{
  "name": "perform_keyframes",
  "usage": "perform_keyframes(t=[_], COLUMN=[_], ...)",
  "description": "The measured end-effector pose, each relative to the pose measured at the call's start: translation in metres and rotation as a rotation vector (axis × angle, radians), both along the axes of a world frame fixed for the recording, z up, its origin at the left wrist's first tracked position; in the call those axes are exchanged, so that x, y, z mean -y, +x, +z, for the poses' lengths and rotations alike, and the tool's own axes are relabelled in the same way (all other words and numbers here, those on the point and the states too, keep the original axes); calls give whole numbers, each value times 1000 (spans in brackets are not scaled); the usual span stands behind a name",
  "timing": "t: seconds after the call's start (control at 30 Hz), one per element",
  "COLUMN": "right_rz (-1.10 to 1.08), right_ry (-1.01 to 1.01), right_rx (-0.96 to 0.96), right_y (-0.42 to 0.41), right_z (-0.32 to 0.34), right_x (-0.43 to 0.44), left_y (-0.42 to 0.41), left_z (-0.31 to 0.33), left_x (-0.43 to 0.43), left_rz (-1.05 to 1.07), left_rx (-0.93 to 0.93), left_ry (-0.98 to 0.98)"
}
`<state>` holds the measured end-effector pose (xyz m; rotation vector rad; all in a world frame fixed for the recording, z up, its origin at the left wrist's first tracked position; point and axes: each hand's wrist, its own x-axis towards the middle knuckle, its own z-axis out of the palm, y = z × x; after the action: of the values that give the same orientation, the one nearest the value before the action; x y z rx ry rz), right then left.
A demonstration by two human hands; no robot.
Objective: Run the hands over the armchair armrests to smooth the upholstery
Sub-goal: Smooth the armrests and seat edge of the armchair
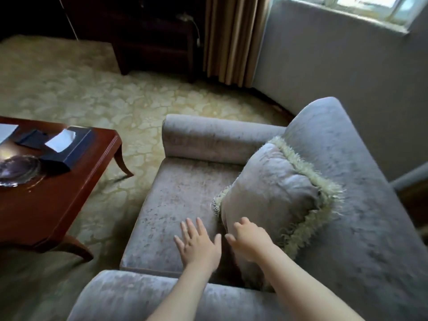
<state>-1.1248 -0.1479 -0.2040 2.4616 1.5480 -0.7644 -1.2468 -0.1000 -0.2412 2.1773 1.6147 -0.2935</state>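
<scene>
A grey velvet armchair fills the lower right, seen from its side. Its near armrest (129, 295) runs along the bottom edge under my forearms, and its far armrest (215, 137) lies across the middle. My left hand (196, 244) is spread flat with straight fingers over the seat cushion (176, 200). My right hand (247, 237) touches the lower corner of a fringed grey throw pillow (271, 186), its fingers bent against the fabric. The pillow leans on the backrest (361, 181).
A dark wooden coffee table (53, 193) stands to the left with a black tissue box (69, 144), papers and a glass dish on it. Patterned beige carpet (92, 96) lies between. A dark cabinet, tan curtains and a window are at the back.
</scene>
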Motion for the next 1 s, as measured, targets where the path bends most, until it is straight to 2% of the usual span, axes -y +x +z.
perform_keyframes(t=[0.13,0.27,0.4,0.5,0.6,0.73,0.87,1.0], right_rz=[-106,-44,28,28,-25,-103,-119,-87], right_ry=[129,316,471,348,187,240,295,255], right_rx=[106,260,298,302,149,7,12,19], right_y=[108,203,279,316,328,331,329,332], right_z=[45,76,96,97,75,47,38,39], right_x=[39,94,136,146,156,165,163,164], left_y=[89,174,263,314,345,357,357,359], left_z=[43,67,79,93,88,76,56,54], left_x=[26,67,128,174,207,215,212,214], left_rz=[-117,-152,-129,-155,-40,-40,-23,2], left_rx=[138,166,210,247,345,428,448,514], left_ry=[66,111,64,145,278,71,154,131])
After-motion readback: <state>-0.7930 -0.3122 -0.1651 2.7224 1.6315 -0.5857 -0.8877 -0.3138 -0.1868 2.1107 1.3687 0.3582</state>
